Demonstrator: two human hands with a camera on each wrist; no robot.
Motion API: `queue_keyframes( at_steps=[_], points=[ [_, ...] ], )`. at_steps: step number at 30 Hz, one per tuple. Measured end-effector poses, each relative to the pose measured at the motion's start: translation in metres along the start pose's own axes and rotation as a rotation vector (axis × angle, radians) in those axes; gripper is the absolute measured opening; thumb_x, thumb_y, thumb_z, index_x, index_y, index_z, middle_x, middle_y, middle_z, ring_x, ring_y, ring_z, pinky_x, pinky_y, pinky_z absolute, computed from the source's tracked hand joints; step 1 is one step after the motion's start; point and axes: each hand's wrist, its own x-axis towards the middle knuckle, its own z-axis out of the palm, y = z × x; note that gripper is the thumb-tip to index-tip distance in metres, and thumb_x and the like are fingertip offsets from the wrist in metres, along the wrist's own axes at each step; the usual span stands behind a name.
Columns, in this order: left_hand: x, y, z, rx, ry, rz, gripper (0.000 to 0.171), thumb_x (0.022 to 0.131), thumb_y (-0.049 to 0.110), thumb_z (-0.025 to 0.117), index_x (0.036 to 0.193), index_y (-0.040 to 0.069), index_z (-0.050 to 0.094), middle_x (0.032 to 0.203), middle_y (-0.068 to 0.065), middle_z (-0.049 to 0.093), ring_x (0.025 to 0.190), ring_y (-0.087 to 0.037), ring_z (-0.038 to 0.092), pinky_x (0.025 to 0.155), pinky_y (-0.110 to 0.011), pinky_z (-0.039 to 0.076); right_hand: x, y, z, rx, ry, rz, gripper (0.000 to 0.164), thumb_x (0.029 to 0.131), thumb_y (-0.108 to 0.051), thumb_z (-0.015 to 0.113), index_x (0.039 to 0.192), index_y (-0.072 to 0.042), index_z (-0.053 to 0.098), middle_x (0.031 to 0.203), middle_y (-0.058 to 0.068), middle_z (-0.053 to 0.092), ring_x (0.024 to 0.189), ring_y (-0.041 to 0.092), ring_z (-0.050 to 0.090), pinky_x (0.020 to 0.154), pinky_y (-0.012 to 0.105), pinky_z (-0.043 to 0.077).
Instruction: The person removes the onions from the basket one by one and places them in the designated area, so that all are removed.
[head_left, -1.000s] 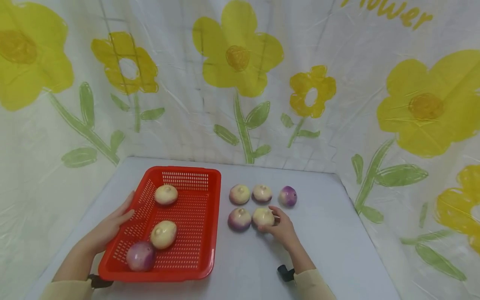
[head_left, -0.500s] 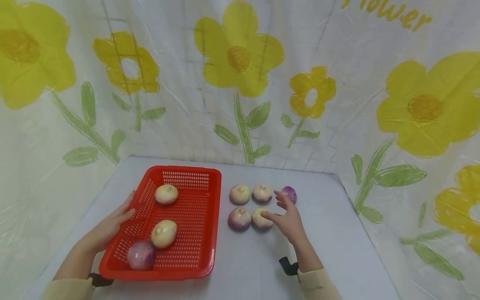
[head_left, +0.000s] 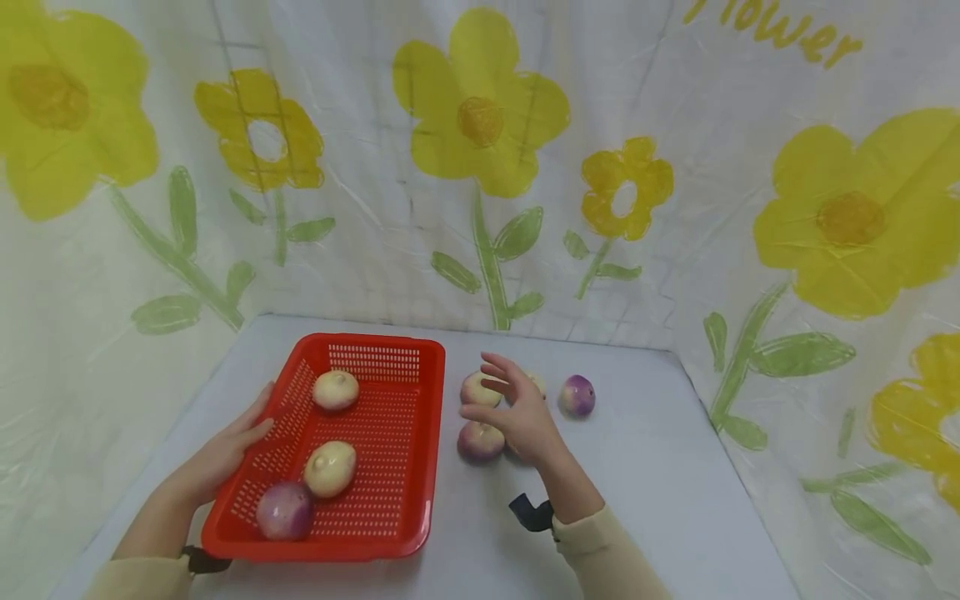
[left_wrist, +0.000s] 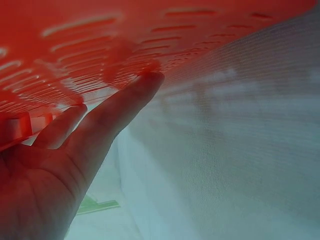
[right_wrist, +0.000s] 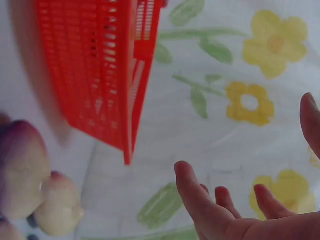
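My left hand point(head_left: 228, 450) lies along the outside of the left wall of a red plastic basket point(head_left: 433, 450). In the left wrist view its straight fingers point(left_wrist: 117, 107) touch the slotted wall. Inside the basket are two mostly cream turnips point(head_left: 335, 390) and a purple turnip point(head_left: 285, 511). My right hand point(head_left: 521, 412) hovers over the group of turnips to the right of the basket, fingers spread and holding nothing. Two purple-and-cream turnips point(head_left: 481, 442) show left of it; others behind or under it are partly hidden.
One purple turnip point(head_left: 577, 396) lies apart, right of the group. The pale table point(head_left: 660, 483) reaches back to a white curtain point(head_left: 360, 250) printed with yellow flowers. The basket's rim stands above the tabletop beside the turnips.
My right hand was around a cream turnip in the front row, then let go and lifted, moving right and then left over the group. The left hand and basket stay put.
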Motion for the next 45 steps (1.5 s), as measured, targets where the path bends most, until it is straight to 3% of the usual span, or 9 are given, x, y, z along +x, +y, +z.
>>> queue_keyframes(
  at_steps=[3,8,14,18,25,32,39,45],
  points=[
    [0.000,0.001,0.001,0.002,-0.001,0.008,0.068,0.110,0.038,0.037,0.159,0.042,-0.010,0.170,-0.013,-0.011,0.120,-0.006,0.057,0.088,-0.044,0.059,0.006,-0.008,0.018,0.021,-0.066,0.007,0.080,0.076,-0.032,0.090,0.145,-0.037,0.049,0.147,-0.001,0.053,0.136,0.029,0.052,0.108,0.051,0.047],
    [0.001,0.002,0.001,-0.016,-0.009,0.008,0.067,0.110,0.038,0.035,0.159,0.042,-0.010,0.170,-0.014,-0.009,0.118,-0.020,0.062,0.087,-0.045,0.060,0.019,-0.019,0.049,-0.009,-0.147,0.016,0.082,0.076,-0.039,0.089,0.146,-0.042,0.046,0.146,-0.008,0.053,0.137,0.027,0.051,0.107,0.052,0.048],
    [-0.002,0.000,0.000,-0.019,-0.010,0.007,0.067,0.110,0.038,0.035,0.159,0.042,-0.010,0.170,-0.014,-0.010,0.120,-0.014,0.059,0.088,-0.045,0.059,0.032,-0.028,0.086,0.026,-0.224,0.087,0.081,0.075,-0.040,0.090,0.142,-0.049,0.046,0.147,-0.010,0.049,0.137,0.023,0.048,0.099,0.047,0.054],
    [-0.003,0.000,0.001,-0.019,-0.007,0.003,0.068,0.110,0.038,0.036,0.159,0.042,-0.010,0.170,-0.014,-0.010,0.120,-0.017,0.060,0.088,-0.045,0.060,0.041,-0.027,0.111,0.012,-0.254,0.107,0.079,0.074,-0.040,0.090,0.139,-0.053,0.046,0.145,-0.012,0.050,0.134,0.021,0.050,0.094,0.042,0.056],
    [-0.002,0.003,0.001,-0.010,-0.009,-0.002,0.067,0.110,0.037,0.036,0.160,0.041,-0.010,0.169,-0.017,-0.008,0.124,-0.028,0.058,0.089,-0.043,0.059,0.056,-0.018,0.149,-0.054,-0.275,0.181,0.075,0.074,-0.036,0.090,0.138,-0.044,0.052,0.133,-0.013,0.059,0.124,0.015,0.054,0.094,0.042,0.055],
    [-0.002,0.000,0.000,-0.032,-0.011,-0.014,0.067,0.110,0.038,0.035,0.159,0.043,-0.010,0.169,-0.018,-0.006,0.118,-0.029,0.062,0.088,-0.045,0.060,0.063,-0.009,0.177,-0.019,-0.263,0.330,0.077,0.074,-0.026,0.091,0.143,-0.026,0.056,0.140,0.004,0.059,0.123,0.021,0.055,0.101,0.050,0.052],
    [-0.003,0.000,0.000,-0.034,-0.013,-0.009,0.066,0.110,0.037,0.035,0.159,0.042,-0.010,0.169,-0.018,-0.007,0.119,-0.027,0.062,0.089,-0.045,0.059,0.067,0.008,0.194,0.002,-0.248,0.495,0.062,0.074,-0.016,0.090,0.130,-0.022,0.065,0.125,0.005,0.065,0.111,0.025,0.057,0.100,0.057,0.050],
    [-0.002,0.000,0.001,-0.026,-0.001,-0.011,0.066,0.110,0.037,0.035,0.160,0.041,-0.009,0.169,-0.017,-0.007,0.116,-0.030,0.063,0.086,-0.044,0.060,0.068,0.019,0.199,-0.043,-0.292,0.539,0.060,0.073,-0.008,0.088,0.128,-0.019,0.068,0.119,0.006,0.066,0.098,0.026,0.059,0.090,0.050,0.055]
  ],
)
